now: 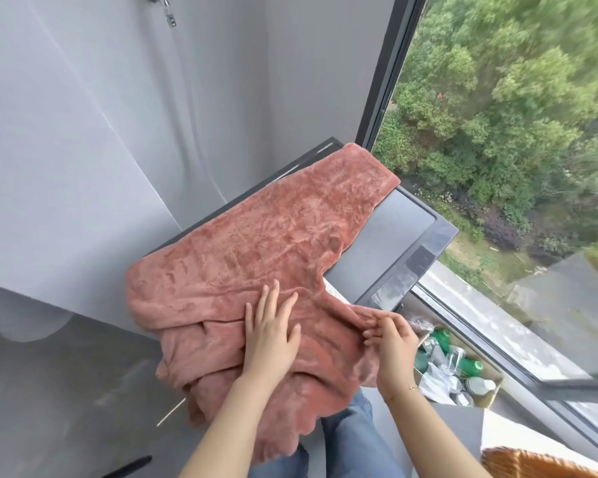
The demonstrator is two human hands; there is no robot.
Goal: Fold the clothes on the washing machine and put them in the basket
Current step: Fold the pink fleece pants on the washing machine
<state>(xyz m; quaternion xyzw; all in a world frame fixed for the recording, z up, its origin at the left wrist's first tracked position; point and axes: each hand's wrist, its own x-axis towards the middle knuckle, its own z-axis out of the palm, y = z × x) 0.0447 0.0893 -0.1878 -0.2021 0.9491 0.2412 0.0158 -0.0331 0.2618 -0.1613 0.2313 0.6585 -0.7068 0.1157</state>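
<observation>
- A pink fleece garment (256, 243) lay spread across the dark top of the washing machine (390, 243), its near part bunched and hanging over the front edge.
- The far end of the garment reached the back corner of the machine beside the window frame (387, 74).
- The left hand (271, 332) rested flat on the garment near the front edge, fingers straight and spread, palm down, gripping nothing.
- The right hand (392, 343) was at the right-hand fold of the garment, its fingertips bent onto the fabric edge; whether they pinched the cloth or only touched it could not be told.
- The two hands lay near one another, with a ridge of bunched fleece between them.
- A wicker basket (532, 465) showed only as a rim at the lower right corner, well apart from the garment.
- A cardboard box (494, 377) of green and clear bottles (470, 365) stood on the floor between the machine and the window.
- Blue denim trouser legs (353, 439) of the person showed below the hanging fleece.
- A grey wall (101, 132) stood to the left of the machine, and trees (515, 81) were seen through the glass.
</observation>
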